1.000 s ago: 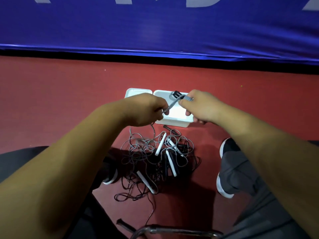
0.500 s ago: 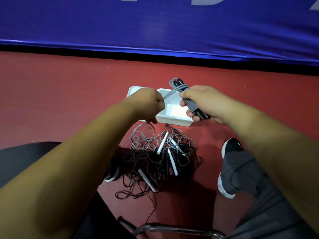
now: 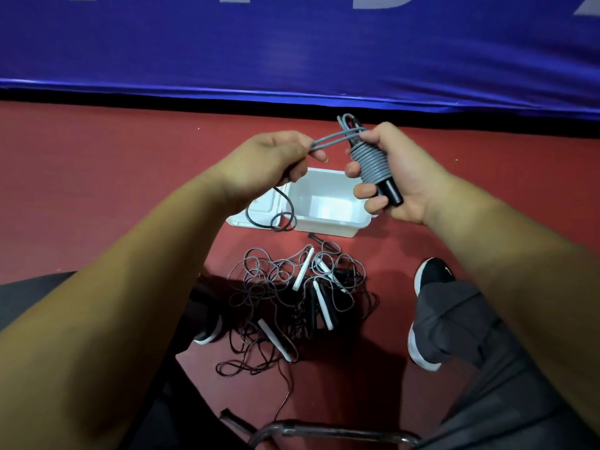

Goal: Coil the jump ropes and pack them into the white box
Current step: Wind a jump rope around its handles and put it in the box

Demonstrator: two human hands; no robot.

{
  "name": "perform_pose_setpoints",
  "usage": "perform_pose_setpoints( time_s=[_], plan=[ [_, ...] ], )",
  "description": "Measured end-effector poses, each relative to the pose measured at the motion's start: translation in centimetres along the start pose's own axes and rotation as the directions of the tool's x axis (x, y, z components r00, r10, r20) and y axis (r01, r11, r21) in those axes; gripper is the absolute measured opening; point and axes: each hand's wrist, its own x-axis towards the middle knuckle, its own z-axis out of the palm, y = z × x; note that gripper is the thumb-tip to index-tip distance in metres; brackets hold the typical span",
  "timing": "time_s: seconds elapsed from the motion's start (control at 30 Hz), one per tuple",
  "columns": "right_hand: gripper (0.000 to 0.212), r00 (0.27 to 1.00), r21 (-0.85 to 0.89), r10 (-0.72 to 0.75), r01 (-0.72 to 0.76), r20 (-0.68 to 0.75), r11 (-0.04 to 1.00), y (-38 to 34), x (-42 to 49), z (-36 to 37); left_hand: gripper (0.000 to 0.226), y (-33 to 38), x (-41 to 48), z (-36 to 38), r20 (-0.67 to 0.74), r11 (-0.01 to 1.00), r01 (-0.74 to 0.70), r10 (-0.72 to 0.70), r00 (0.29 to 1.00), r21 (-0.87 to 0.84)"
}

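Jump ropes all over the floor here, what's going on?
A person is winding a grey jump rope around its black handles. The right hand grips the wrapped bundle while the left hand pinches the loose cord. Below, the white box stands open on the red floor with no coiled rope inside. A tangle of more ropes lies nearer the person.

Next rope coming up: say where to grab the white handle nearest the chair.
Take the white handle by its middle, from above, fingers across its width: it lies flat at the near edge of the pile, cord looped at its lower end.
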Motion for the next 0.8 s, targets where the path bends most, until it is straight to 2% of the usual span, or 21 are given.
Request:
perform_pose_setpoints(
  time_s=[0.1,0.2,0.33,0.4,0.43,0.5,0.57,0.63,0.73,0.8],
  plan=[
    [0.046,1.0,-0.044,0.0,0.0,0.001,0.999,0.0,-0.3,0.1,0.023,0.1,-0.6,-0.9,0.059,0.952,-0.03,0.012,0.998,0.303],
    [0.048,1.0,-0.118,-0.003,0.002,-0.007,0.993,0.4,-0.5,0.6,0.014,-0.2,-0.5,-1.1,0.026,0.859,0.007,-0.024,0.999,0.512],
    [0.038,1.0,-0.197,-0.001,0.0,-0.002,0.98,0.7,-0.7,1.2,0.017,-0.6,-0.1,-0.9,-0.03,0.78,0.074,-0.07,0.997,0.622],
    [0.037,1.0,-0.226,-0.012,0.014,0.009,0.974,0.8,-0.8,1.4,0.01,-0.8,0.0,-0.9,-0.044,0.743,0.094,-0.086,0.995,0.663],
    [0.038,1.0,-0.237,-0.016,0.02,0.017,0.971,0.9,-0.8,1.4,0.005,-1.0,0.0,-0.8,-0.054,0.759,0.118,-0.108,0.993,0.64],
    [0.04,0.999,-0.247,-0.02,0.028,0.033,0.969,1.0,-0.9,1.6,0.012,-1.5,0.0,-0.4,-0.075,0.834,0.195,-0.182,0.98,0.517],
    [0.042,0.998,-0.231,-0.018,0.03,0.052,0.972,1.0,-1.0,1.8,0.017,-1.8,0.0,-0.2,-0.062,0.923,0.264,-0.257,0.964,0.279],
    [0.043,0.997,-0.183,-0.012,0.025,0.07,0.983,0.7,-1.1,1.7,0.021,-1.6,0.0,-0.3,-0.007,0.96,0.277,-0.277,0.961,0.052],
    [0.043,0.998,-0.097,-0.015,0.021,0.061,0.995,0.0,-1.1,1.2,0.024,-1.0,-0.2,-0.9,0.11,0.97,0.181,-0.164,0.98,-0.161],
    [0.043,0.999,-0.043,-0.008,0.01,0.049,0.999,-0.3,-1.3,1.0,0.027,-0.7,-0.2,-1.2,0.126,0.961,0.121,-0.092,0.988,-0.25]
  ],
)
